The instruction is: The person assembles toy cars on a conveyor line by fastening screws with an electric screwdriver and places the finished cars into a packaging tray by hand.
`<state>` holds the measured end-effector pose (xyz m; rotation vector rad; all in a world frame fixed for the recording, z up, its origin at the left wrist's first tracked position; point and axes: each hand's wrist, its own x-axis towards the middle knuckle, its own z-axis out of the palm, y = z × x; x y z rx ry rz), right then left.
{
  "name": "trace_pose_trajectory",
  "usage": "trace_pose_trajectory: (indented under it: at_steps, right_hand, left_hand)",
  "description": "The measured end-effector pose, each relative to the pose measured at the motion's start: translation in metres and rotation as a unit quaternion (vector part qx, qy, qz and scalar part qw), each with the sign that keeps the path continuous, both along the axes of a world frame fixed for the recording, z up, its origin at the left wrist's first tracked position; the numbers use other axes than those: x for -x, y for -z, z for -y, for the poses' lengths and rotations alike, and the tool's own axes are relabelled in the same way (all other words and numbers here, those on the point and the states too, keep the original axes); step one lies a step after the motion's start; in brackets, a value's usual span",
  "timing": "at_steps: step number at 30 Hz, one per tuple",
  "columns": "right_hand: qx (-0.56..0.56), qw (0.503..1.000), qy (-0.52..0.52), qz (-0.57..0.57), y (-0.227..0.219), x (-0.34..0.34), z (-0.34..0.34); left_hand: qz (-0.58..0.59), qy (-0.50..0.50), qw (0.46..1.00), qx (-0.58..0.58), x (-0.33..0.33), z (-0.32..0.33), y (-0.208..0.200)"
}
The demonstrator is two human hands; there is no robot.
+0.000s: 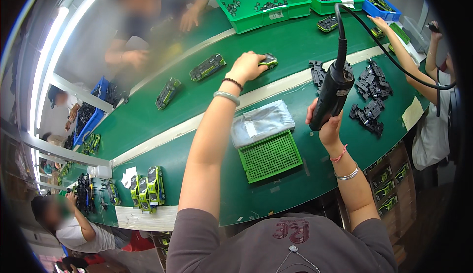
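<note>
My left hand (pixel 249 67) reaches across to the middle strip of the green bench, its fingers closed on a green-and-black toy car (pixel 269 61). My right hand (pixel 329 126) grips a black electric screwdriver (pixel 334 94), which is held up with its cable rising from the top. Two more toy cars lie to the left on the same strip: one toy car (pixel 208 67) and a tilted toy car (pixel 168 93). Beyond the screwdriver, black plastic chassis parts (pixel 374 80) are heaped on the near surface.
In front of me sit a green perforated basket (pixel 270 156) and a clear plastic bag (pixel 263 123). Green bins (pixel 261 14) of wheels stand at the back, beside a blue bin (pixel 377 7). Green toy cars (pixel 148 189) stand at left. Co-workers sit around; the screwdriver's cable (pixel 374 36) arcs right.
</note>
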<state>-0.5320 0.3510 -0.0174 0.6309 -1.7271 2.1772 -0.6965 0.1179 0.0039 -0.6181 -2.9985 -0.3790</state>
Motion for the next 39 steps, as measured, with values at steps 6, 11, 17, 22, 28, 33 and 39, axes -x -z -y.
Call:
trace_pose_trajectory:
  at_steps: [6, 11, 17, 22, 28, 33, 39]
  right_hand:
    - [0.019, 1.000, 0.001, 0.012, -0.003, -0.006, 0.000]
    - [0.013, 0.999, -0.028, 0.031, 0.016, 0.003, -0.002]
    - [0.001, 0.997, -0.049, 0.053, 0.038, 0.020, -0.026]
    - [-0.031, 0.995, -0.062, 0.068, 0.031, 0.036, -0.028]
    - [-0.107, 0.994, -0.012, 0.028, 0.006, 0.029, -0.017]
    - [-0.117, 0.993, 0.002, -0.005, -0.004, 0.023, 0.000]
    - [-0.109, 0.994, -0.023, -0.016, 0.015, 0.049, -0.003]
  left_hand:
    - [-0.093, 0.024, 0.995, -0.017, -0.054, 0.086, 0.017]
    - [0.000, -0.174, 0.984, 0.047, -0.175, 0.234, -0.018]
    - [-0.018, -0.359, 0.930, -0.080, -0.347, 0.284, -0.075]
    - [-0.031, -0.526, 0.833, -0.166, -0.501, 0.246, -0.091]
    - [-0.137, -0.655, 0.726, -0.160, -0.697, 0.186, -0.022]
    - [-0.042, -0.852, 0.517, -0.070, -0.857, 0.089, 0.084]
    - [0.230, -0.942, 0.207, -0.131, -0.912, -0.018, 0.131]
